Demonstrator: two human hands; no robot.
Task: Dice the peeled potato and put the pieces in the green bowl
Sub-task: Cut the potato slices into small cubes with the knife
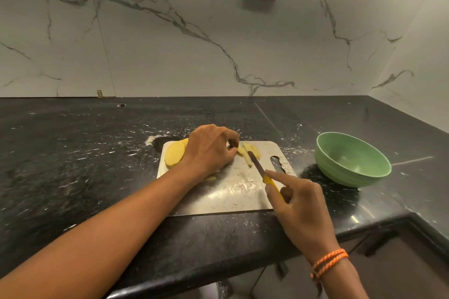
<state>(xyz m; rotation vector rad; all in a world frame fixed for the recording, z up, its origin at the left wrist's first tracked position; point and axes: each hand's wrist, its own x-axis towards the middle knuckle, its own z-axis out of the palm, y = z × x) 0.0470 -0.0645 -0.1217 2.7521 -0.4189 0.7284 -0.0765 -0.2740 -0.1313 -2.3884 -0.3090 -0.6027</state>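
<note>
My left hand [210,149] curls over the sliced potato [174,154] on the steel cutting board [233,189], my right hand [297,204] grips the yellow-handled knife [263,172] beside cut strips [249,153], green bowl [352,159] standing right.

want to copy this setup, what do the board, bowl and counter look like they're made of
Board: looks like stainless steel, grey and scuffed, with a dull sheen. Bowl: matte green, faintly ribbed outside; plastic or glazed ceramic, can't tell which. Counter: polished black stone with white flecks, probably granite.
</note>
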